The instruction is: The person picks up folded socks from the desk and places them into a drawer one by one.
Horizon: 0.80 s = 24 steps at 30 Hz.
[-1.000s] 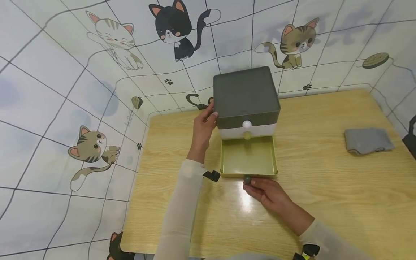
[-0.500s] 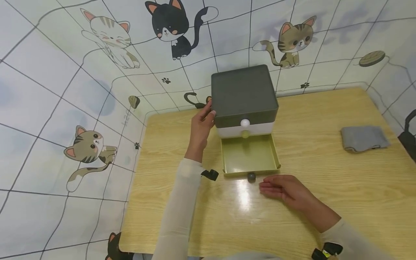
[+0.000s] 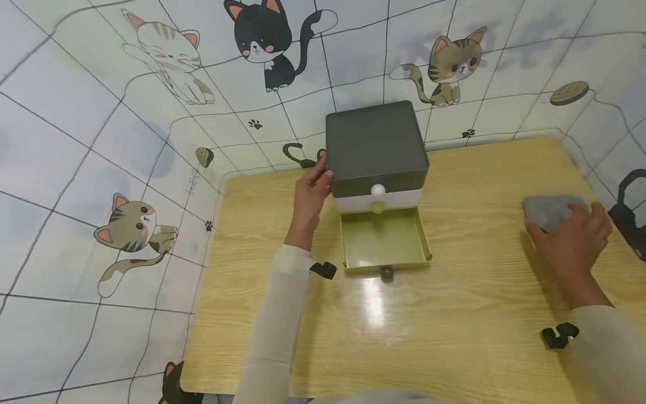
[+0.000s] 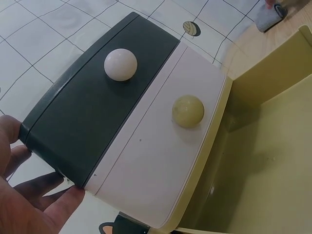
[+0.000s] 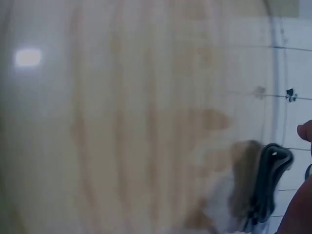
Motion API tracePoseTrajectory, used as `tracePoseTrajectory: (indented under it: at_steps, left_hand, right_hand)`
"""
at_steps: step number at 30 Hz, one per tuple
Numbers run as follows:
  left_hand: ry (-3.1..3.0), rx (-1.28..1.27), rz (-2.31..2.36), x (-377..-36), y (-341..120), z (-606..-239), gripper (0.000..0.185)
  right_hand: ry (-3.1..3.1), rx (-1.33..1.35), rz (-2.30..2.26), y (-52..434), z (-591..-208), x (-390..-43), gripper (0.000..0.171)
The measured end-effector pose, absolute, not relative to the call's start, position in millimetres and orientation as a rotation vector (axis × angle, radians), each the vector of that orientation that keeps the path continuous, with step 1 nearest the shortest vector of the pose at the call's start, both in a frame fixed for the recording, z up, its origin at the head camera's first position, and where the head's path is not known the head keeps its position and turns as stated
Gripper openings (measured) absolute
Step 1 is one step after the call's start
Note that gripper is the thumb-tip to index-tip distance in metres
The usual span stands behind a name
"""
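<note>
Cloth (image 3: 547, 210) is being gripped by the right hand (image 3: 572, 238); cabinet (image 3: 375, 146) is steadied by left hand (image 3: 310, 199), fingers straight; lifting toward the open drawer (image 3: 384, 247) seems needed.

Drawer box (image 3: 375, 148) matt smooth plastic; table (image 3: 454, 314) glossy wood-grain; cloth (image 3: 547, 210) grey, soft.

The wooden table (image 3: 454, 314) lies bare across its near half — broad room to pass. At the far centre the drawer box (image 3: 375, 143) blocks the way, its open bottom drawer (image 3: 384, 244) jutting nearward — a grey cloth (image 3: 547, 210) sits at the far right edge
</note>
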<state>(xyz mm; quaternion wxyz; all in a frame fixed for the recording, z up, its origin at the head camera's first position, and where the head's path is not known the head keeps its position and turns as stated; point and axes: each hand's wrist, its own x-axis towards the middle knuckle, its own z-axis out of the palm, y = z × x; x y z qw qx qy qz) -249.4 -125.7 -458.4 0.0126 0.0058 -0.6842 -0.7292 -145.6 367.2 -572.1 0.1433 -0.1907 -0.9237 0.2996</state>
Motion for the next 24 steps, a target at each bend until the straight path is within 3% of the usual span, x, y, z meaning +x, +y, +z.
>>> tracePoseTrajectory:
  at_steps: [4, 11, 24]
  left_hand:
    - [-2.13, 0.009, -2.281, -251, -125, -460, 0.046]
    - [-2.128, 0.029, -2.281, -250, -124, -460, 0.045]
    - [-2.131, -0.007, -2.258, -249, -127, -463, 0.045]
  right_hand:
    - [-2.76, -0.632, 0.925, 377, -586, -146, 0.094]
    - [-2.844, -0.838, 1.016, 383, -583, -146, 0.098]
    - [-2.879, -0.607, 0.646, 392, -589, -153, 0.048]
